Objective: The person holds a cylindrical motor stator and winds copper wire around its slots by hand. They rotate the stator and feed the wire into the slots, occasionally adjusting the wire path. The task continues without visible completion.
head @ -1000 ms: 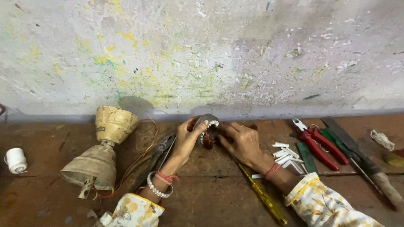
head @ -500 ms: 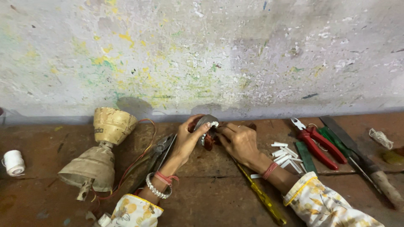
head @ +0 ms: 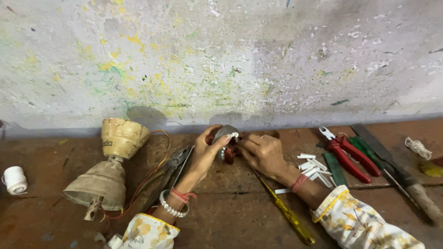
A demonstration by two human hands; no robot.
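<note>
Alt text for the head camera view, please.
Two hands, left hand and right hand, grip a small grey and red part over a worn wooden bench. Red pliers lie right, a dusty lamp fitting left.

A repair workshop: pliers (head: pixel 347 152), file (head: pixel 392 168), paint-spattered wall (head: pixel 221 60), worn bench (head: pixel 230 207).
</note>
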